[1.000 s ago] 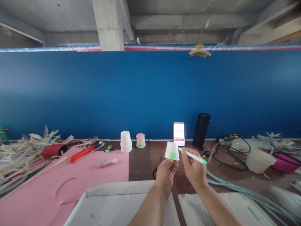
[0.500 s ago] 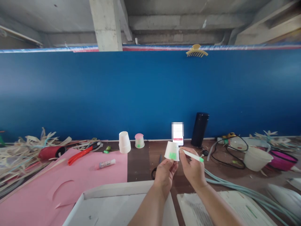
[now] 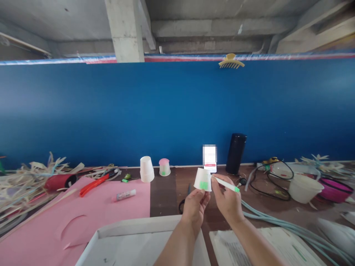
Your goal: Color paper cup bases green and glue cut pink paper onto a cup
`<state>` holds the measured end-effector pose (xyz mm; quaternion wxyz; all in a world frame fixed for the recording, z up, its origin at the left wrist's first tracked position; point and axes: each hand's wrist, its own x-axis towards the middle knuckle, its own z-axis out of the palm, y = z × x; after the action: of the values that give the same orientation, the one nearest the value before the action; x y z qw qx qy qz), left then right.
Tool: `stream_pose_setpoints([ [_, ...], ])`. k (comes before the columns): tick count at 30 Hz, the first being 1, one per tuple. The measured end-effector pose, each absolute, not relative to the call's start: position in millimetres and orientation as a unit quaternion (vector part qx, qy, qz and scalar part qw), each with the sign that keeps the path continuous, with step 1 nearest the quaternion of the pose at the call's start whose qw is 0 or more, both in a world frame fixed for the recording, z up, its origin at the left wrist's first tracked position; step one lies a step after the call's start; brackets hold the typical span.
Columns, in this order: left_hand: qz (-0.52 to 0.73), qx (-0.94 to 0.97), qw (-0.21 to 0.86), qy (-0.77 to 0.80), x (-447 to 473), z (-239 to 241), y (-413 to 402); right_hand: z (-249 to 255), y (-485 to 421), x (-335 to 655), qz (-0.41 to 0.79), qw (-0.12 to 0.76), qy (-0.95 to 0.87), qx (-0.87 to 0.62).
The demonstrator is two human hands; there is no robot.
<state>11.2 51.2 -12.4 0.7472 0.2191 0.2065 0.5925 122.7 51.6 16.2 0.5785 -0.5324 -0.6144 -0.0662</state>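
Observation:
A white paper cup [image 3: 200, 177], upside down, is held at its lower rim by my left hand [image 3: 195, 203]. Its side carries a bright green coloured patch near the rim. My right hand [image 3: 227, 199] grips a white marker [image 3: 226, 183] with a green end pointing right; its tip is close to the cup's right side, and I cannot tell whether it touches. Further left, several stacked white cups [image 3: 146, 170] stand inverted. Beside them sits a small cup [image 3: 164, 168] with a pink top and a green patch. A green marker cap [image 3: 124, 180] lies near the pink paper.
Pink paper [image 3: 105, 214] with a glue stick [image 3: 124, 195] and red-handled tool [image 3: 94, 184] covers the left. A white box lid [image 3: 133, 225] lies in front. Behind stand a phone [image 3: 210, 158] and black bottle [image 3: 236, 153]. Cables [image 3: 277, 218] and a pale tub [image 3: 305, 189] are rightward.
Both hands keep their hold on the cup and marker, with barely any movement. The whole view has shifted slightly downward in the picture.

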Motion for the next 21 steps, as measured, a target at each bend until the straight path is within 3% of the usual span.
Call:
stream_pose_setpoints([
  [21,0.595,0.211,0.748,0.204,12.3,-15.4,55.9,13.7,54.8,120.2,-0.064,0.568,-0.621,-0.536],
])
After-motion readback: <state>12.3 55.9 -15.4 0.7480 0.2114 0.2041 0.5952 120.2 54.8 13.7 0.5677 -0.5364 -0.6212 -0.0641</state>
